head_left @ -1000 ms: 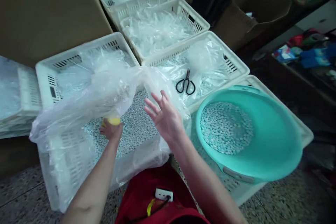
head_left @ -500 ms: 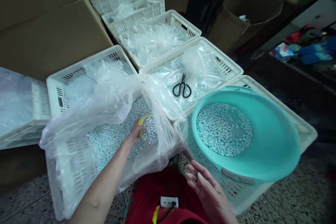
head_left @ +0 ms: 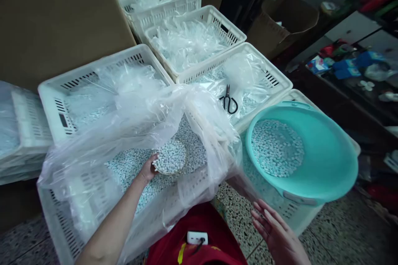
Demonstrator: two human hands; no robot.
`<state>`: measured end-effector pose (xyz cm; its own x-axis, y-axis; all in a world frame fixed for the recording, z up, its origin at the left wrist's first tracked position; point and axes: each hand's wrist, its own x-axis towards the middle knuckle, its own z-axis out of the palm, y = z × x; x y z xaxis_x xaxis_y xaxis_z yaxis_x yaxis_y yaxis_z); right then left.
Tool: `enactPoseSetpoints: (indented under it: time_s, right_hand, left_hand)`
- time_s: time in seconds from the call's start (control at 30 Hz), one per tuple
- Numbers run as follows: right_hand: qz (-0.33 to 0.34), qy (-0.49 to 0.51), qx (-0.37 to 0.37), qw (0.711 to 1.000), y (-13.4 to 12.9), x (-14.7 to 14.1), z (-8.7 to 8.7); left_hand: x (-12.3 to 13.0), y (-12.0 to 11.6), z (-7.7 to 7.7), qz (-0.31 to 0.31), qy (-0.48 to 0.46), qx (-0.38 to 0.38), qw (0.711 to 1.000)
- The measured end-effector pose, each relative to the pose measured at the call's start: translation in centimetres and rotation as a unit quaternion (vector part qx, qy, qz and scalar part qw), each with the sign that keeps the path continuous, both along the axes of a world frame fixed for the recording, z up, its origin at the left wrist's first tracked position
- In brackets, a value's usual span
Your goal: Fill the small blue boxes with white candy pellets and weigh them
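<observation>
My left hand [head_left: 149, 168] grips the edge of a small round bowl with a yellowish rim [head_left: 169, 173], heaped with small pale tablet-like pieces [head_left: 171, 154]. The bowl is over more of these pieces [head_left: 194, 145], inside a clear plastic liner [head_left: 124, 114] spread in a white crate [head_left: 62, 219]. To the right, my right hand [head_left: 273, 225] is held in the air, fingers stretched out and holding nothing. It is in front of a turquoise basin [head_left: 329, 153], which has similar pieces [head_left: 275, 149] in one side of it.
Black-handled scissors [head_left: 229, 101] lie on plastic in a crate [head_left: 280, 87] behind the basin. More white crates [head_left: 228, 29] with bags stand at the back. A large cardboard box [head_left: 71, 29] rises at the left, and an opened carton [head_left: 280, 22] stands behind.
The bowl, seen edge-on among the pieces before, is now level and full. My right hand has moved a little to the right, still open, and the view has shifted.
</observation>
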<state>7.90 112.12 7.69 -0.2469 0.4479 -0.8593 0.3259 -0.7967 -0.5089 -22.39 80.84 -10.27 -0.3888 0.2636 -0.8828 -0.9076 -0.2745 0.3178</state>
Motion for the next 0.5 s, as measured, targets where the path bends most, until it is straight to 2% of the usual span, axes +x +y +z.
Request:
enactPoseSetpoints:
  time_s: [0.13, 0.27, 0.4, 0.5]
  right_hand:
    - [-0.006, 0.003, 0.012, 1.000, -1.4, 0.2, 0.6]
    - [-0.030, 0.007, 0.078, 0.996, -2.1, 0.8, 1.2]
    - [-0.042, 0.022, 0.145, 0.988, -0.5, 2.1, 0.8]
    - [-0.088, 0.014, 0.224, 0.971, 2.0, 2.0, 0.5]
  left_hand:
    - [0.7, -1.1, 0.3, -0.007, 0.012, 0.011, 1.000]
    - [2.5, -2.7, 2.0, 0.003, 0.004, 0.031, 0.999]
    - [5.1, -4.1, 4.2, 0.051, 0.028, 0.024, 0.998]
    - [6.8, -4.9, 6.0, 0.096, 0.052, 0.019, 0.994]
